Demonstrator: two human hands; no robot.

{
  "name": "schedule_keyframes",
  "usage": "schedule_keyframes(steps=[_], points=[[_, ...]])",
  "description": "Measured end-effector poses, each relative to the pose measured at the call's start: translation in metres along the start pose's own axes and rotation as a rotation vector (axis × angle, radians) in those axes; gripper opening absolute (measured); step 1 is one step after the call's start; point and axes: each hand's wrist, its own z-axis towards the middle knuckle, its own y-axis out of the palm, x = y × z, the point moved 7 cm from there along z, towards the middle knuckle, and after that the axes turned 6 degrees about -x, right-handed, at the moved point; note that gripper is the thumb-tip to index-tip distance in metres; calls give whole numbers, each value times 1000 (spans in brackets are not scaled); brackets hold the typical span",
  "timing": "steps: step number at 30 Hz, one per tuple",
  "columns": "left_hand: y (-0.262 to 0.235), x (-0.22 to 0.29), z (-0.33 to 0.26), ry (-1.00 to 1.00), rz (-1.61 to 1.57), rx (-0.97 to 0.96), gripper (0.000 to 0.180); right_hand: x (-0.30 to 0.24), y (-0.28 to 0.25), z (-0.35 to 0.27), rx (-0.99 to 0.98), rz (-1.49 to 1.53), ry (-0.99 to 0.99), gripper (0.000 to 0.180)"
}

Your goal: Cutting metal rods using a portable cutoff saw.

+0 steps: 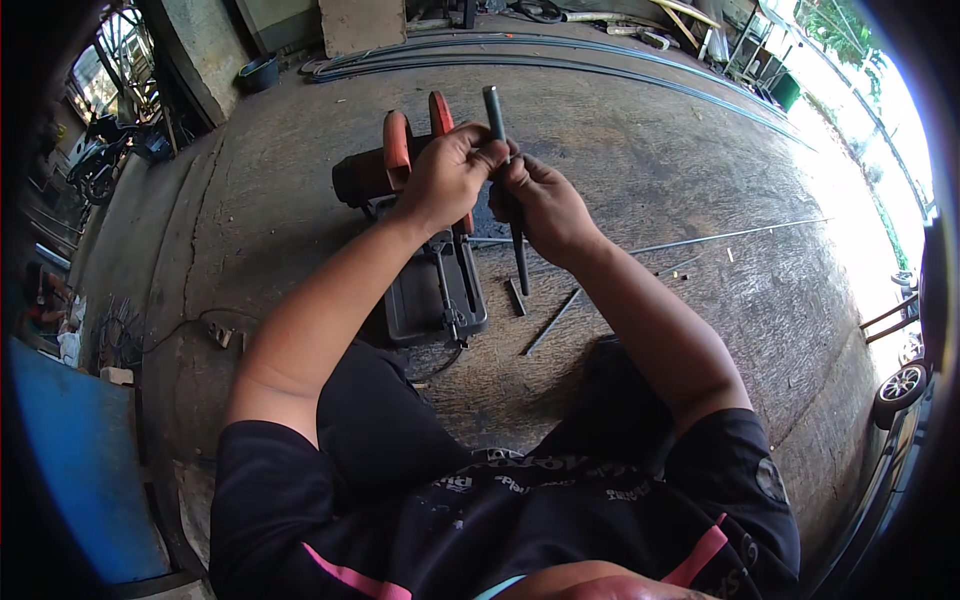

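Note:
Both my hands meet in front of me, above the floor. My left hand [448,182] has its fingers closed on a grey metal bar [496,115] whose upper end sticks up past them. Pressed close beside it, my right hand [552,208] is also closed around the bar. A darker length points down below the right hand; the fingers hide whether it is the same piece. Behind and below my left forearm stands a cut-off saw [397,150] with red guards and a black base [412,305], partly covered by that arm.
A long thin metal rod [720,234] runs right across the concrete floor. Short metal offcuts [552,322] lie right of the saw base. Long bars [540,40] stretch along the back near a dark bucket [260,74]. A blue panel [85,460] stands left; a car wheel [902,384] shows right.

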Motion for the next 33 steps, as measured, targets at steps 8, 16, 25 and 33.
schedule_keyframes(steps=[8,16,25,33], points=[[-16,14,-5,-53,318,195,22,-58,-89,-13,346,-1022,-228,40],[-25,4,-2,5,-88,123,24,-48,-114,-19,189,-861,48,24],[-3,20,-7,-33,-319,-113,28,-45,-108,-16,124,-816,-29,26],[-1,28,-8,19,-171,-175,27,-32,-101,-13,22,-798,124,27]])
